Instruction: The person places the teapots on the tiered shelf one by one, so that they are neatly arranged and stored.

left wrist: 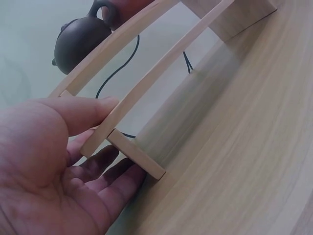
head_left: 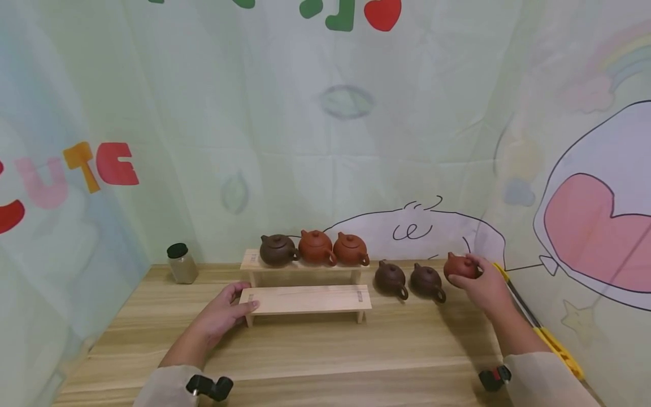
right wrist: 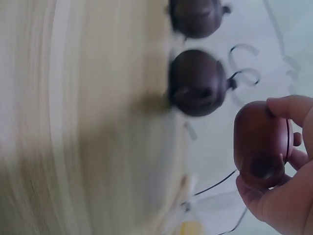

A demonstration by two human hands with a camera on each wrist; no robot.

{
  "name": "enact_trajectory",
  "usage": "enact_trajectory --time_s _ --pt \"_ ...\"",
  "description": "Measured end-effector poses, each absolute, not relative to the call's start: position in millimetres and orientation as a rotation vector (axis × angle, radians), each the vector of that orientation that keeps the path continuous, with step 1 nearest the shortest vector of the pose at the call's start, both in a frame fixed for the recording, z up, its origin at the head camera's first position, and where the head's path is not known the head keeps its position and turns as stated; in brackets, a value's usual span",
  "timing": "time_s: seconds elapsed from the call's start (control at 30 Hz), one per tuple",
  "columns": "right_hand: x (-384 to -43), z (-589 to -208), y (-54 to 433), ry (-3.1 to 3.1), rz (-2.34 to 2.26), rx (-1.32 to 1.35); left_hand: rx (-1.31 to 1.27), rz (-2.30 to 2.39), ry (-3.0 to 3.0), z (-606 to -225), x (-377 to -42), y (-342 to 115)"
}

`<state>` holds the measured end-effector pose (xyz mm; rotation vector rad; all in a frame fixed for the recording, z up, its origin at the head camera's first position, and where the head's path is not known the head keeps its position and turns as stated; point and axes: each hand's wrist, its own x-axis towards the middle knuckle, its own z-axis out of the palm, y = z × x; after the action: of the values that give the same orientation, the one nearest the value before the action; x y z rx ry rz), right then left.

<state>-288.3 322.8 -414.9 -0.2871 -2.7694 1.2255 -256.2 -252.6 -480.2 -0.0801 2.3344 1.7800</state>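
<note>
My right hand [head_left: 488,291] holds a small reddish-brown clay teapot [head_left: 459,268] between thumb and fingers. In the right wrist view this teapot [right wrist: 257,139] hangs above the tabletop. Two dark brown teapots [head_left: 390,278] [head_left: 426,281] stand on the table to its left. At the left end of the low front wooden shelf [head_left: 307,299], my left hand [head_left: 216,316] grips the board, thumb on top and fingers around the leg's outer side. The raised back shelf [head_left: 249,259] carries a dark teapot [head_left: 277,250] and two reddish ones [head_left: 316,247] [head_left: 350,249].
A glass jar with a black lid [head_left: 181,263] stands at the back left of the wood-grain table [head_left: 315,353]. A yellow and black tool [head_left: 541,325] lies along the right edge. Printed curtains [head_left: 285,141] hang close behind and at both sides.
</note>
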Motion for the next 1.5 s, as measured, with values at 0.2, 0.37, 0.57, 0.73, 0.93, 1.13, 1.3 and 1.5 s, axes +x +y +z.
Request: enact_trajectory --time_s 0.2,0.37,0.57,0.73,0.93,1.13,1.3,1.5 --pt "-263 -402 295 -2.788 1.187 -0.040 -0.079 1.778 2.327 -480 -256 -254" --pt "-250 -400 267 -2.762 1.239 0.138 -0.064 1.801 2.299 -481 -256 -255" --pt "-236 -396 225 -2.737 1.387 0.250 -0.031 1.824 2.273 -482 -256 -255" --pt "-228 -394 186 -2.685 1.526 0.412 -0.030 1.825 2.275 -482 -257 -256" --pt "-229 -404 143 -2.702 1.585 0.533 -0.028 1.835 2.266 -482 -256 -255" --pt "-235 -413 106 -2.695 1.638 0.619 -0.023 1.850 2.253 -481 -254 -254" --pt "-245 -419 79 -2.679 1.676 0.695 -0.021 1.856 2.239 -480 -255 -254" --pt "-253 -423 48 -2.714 1.659 0.672 -0.024 1.865 2.227 -481 -256 -254"
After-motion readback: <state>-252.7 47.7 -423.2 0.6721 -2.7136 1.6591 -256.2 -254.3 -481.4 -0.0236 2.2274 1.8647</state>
